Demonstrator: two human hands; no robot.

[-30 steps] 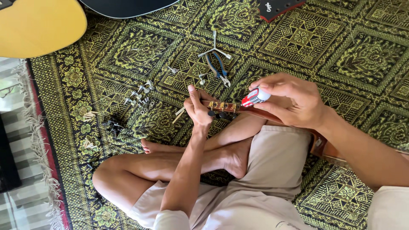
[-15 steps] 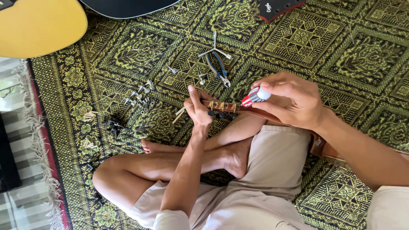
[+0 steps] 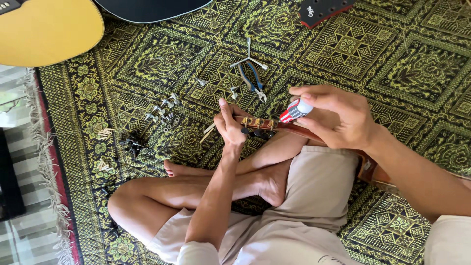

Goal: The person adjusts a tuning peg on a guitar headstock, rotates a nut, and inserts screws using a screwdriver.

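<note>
Head view: a cross-legged sitter is seen from above on a green patterned rug (image 3: pixel 147 73).
Left hand (image 3: pixel 229 126): its grip is closed on the headstock (image 3: pixel 257 124) of a small wooden instrument held over the knee.
Right hand (image 3: pixel 338 118): a red-and-white tube (image 3: pixel 296 110) is pinched in the fingers, its tip at the headstock.
Rug: blue-handled pliers (image 3: pixel 252 76) and loose tuning pegs (image 3: pixel 164 109) are scattered just beyond the hands.
Far edge: a yellow guitar body (image 3: pixel 46 29) is laid.

Yellow guitar (image 3: pixel 44 29) cut off at 10 o'clock; small metal parts (image 3: pixel 162 110) too tiny to ID (pegs maybe).
</note>
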